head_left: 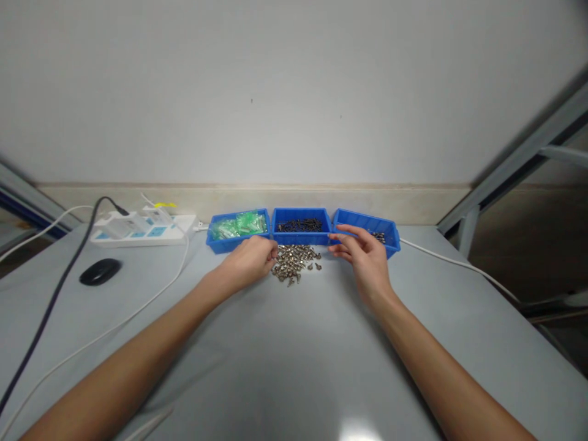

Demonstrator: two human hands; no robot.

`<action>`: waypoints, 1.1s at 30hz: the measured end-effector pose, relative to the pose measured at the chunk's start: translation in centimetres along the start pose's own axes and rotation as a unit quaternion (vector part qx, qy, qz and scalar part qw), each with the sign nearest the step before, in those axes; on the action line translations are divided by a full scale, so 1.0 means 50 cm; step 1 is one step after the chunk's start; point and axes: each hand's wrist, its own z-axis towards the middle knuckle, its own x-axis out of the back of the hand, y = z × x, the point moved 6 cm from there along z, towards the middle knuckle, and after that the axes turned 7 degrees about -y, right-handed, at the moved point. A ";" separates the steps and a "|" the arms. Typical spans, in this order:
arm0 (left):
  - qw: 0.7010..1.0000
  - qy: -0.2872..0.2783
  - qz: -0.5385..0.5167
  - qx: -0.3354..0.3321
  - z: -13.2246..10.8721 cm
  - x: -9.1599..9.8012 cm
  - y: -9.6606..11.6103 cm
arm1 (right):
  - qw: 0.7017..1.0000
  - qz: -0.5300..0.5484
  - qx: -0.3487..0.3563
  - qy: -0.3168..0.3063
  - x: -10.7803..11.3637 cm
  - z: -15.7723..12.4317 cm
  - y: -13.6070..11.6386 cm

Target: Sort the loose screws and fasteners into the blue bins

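A pile of small metal screws [293, 260] lies on the grey table in front of the middle bin. My left hand [252, 257] is closed at the pile's left edge, its fingertips curled down and mostly hidden; what they hold, if anything, does not show. To the right of the pile, my right hand [362, 254] hovers before the right blue bin [362, 217], its fingers apart and pointing left. No held thing can be made out in it. That bin has some small metal pieces [379, 236] in it, partly hidden by the hand.
The middle blue bin [301, 239] holds dark screws [301, 225]. In the left blue bin [236, 245] are clear and green plastic bags [248, 223]. A power strip [179, 234], a black mouse [100, 271] and cables [59, 288] occupy the left side. A wall stands behind the bins.
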 end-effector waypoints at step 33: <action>0.989 0.058 -0.042 -0.128 -0.007 0.011 0.051 | 0.995 -0.002 0.052 0.083 0.031 0.000 -0.004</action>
